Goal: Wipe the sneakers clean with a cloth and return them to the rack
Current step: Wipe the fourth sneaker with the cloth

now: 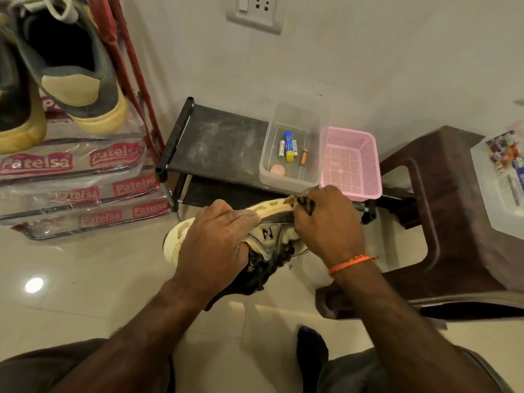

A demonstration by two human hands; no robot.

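Sneaker (266,236) held on its side above floor, long axis left-right. Left hand (218,239) grips its upper. Right hand (326,222) pinches cloth (307,204) against sole edge, nearer low rack (215,143).

Single head-worn view, steeply downward and forward, close above the hands (272,236) and tiled floor (85,279).

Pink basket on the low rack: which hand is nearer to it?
Right. The right hand, gripping a cloth at the sneaker, sits just below the pink basket; the left hand holds the sneaker farther left.
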